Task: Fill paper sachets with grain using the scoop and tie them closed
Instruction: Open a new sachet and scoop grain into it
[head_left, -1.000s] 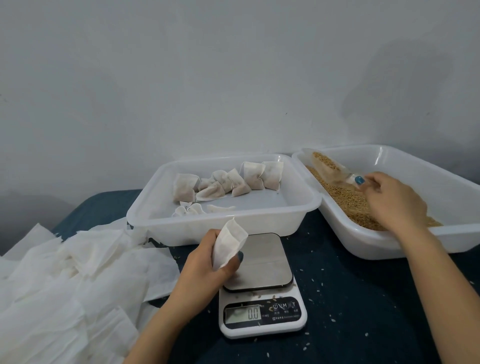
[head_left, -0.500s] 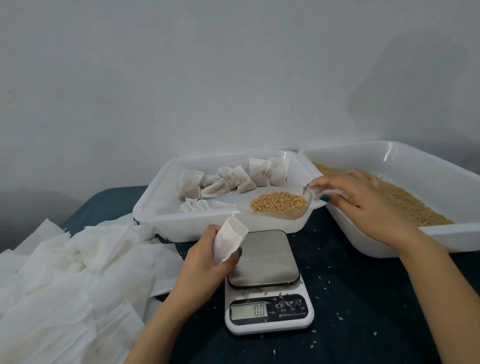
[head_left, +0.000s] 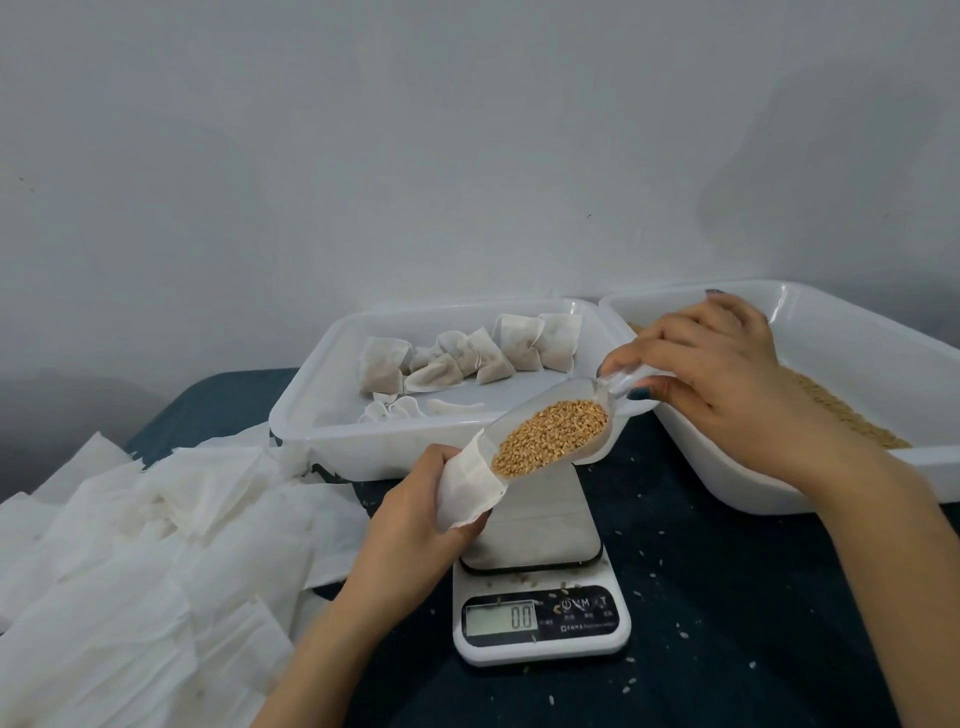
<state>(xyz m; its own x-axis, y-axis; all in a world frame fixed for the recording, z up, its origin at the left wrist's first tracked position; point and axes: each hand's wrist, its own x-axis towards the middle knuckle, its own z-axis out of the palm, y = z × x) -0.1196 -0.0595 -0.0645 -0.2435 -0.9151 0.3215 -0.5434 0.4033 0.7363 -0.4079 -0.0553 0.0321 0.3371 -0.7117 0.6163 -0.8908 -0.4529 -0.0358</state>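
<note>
dark blue tablecloth (head_left: 727, 571) carries one scale (head_left: 540, 623) and two tubs: sachet tub (head_left: 363, 452) with roughly seven filled sachets (head_left: 519, 345), grain tub (head_left: 857, 338). left hand (head_left: 410, 525) grips one open sachet (head_left: 465, 488) over the scale; right hand (head_left: 727, 374) pinches one loaded scoop (head_left: 540, 410) at its mouth.

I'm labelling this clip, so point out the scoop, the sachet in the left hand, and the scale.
scoop (head_left: 535, 410): head view, clear wall of its bowl.
sachet (head_left: 467, 491): head view, paper front below its mouth.
scale (head_left: 535, 525): head view, steel weighing platform.
</note>
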